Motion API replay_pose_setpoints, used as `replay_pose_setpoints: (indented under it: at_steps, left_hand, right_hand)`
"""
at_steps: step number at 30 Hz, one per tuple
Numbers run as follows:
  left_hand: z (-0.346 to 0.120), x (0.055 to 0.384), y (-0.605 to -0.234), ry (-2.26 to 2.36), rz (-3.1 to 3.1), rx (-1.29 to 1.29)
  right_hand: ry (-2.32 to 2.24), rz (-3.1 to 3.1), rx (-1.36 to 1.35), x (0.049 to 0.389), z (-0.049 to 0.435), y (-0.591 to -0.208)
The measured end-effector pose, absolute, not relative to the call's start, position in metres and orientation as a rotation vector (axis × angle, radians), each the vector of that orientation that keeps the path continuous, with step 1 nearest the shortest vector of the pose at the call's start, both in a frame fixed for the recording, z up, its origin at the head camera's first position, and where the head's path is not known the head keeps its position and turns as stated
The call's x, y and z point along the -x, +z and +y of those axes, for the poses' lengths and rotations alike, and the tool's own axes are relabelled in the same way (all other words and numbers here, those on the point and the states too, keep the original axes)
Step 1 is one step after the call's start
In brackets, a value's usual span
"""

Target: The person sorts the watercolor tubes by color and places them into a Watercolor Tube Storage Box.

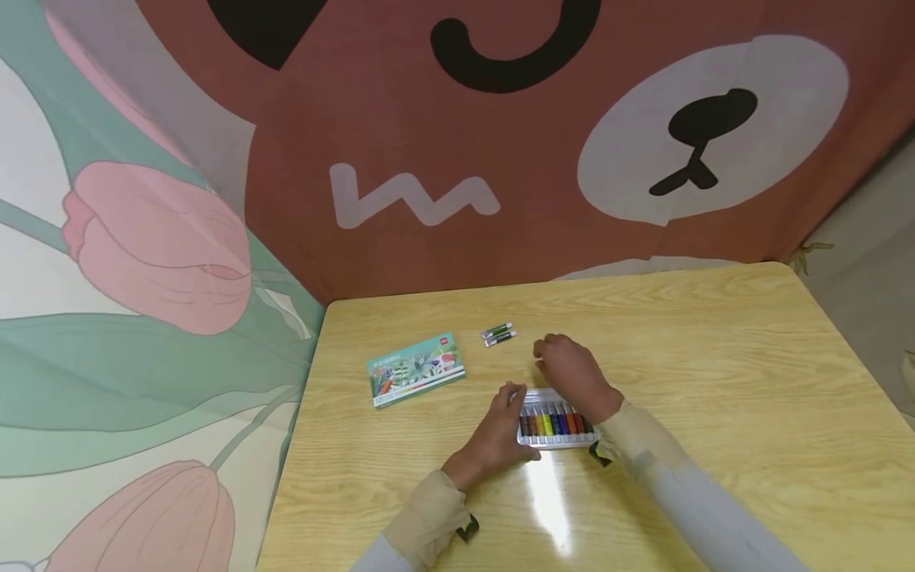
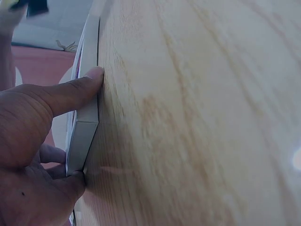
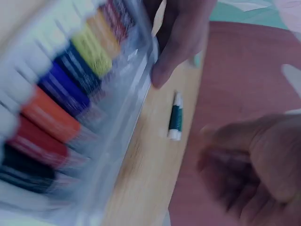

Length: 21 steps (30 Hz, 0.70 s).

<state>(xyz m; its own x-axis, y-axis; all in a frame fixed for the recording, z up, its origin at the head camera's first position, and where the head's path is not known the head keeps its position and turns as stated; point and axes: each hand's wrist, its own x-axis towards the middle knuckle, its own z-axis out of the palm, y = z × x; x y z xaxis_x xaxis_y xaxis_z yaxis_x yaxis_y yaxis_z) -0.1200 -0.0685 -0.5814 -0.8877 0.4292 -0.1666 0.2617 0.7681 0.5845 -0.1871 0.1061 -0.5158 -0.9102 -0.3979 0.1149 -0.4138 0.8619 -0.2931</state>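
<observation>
A clear plastic tray [image 1: 557, 446] of colored paint tubes [image 1: 547, 423] lies on the table. My left hand [image 1: 493, 435] grips its left end, the thumb along the near edge and the fingers at the far corner. In the left wrist view, the thumb [image 2: 80, 92] presses the tray's side wall [image 2: 84, 136]. Above the tray's far right part hovers my right hand [image 1: 574, 375], fingers loosely curled and nothing visible in them; it is blurred in the right wrist view. Beyond the tray lie two loose green paint tubes [image 1: 498, 334], side by side.
A teal paint box [image 1: 417, 370] with a printed lid lies left of the tray. The wooden table [image 1: 715, 357] meets a brown patterned cloth [image 1: 400, 262] at its back edge. A flower-patterned cloth [image 1: 164, 381] hangs along the left side.
</observation>
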Motion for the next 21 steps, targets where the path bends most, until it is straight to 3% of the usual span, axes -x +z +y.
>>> replay_pose_setpoints:
  at_steps: [7, 21]
  left_hand:
    - [-0.071, 0.122, -0.583, 0.816, 2.679, -0.577]
    - [-0.071, 0.122, -0.581, 0.819, 2.689, -0.581]
  right_hand:
    - [0.22, -2.836, -1.01, 0.228, 0.076, -0.53]
    - [0.092, -2.97, -1.009, 0.251, 0.059, -0.548]
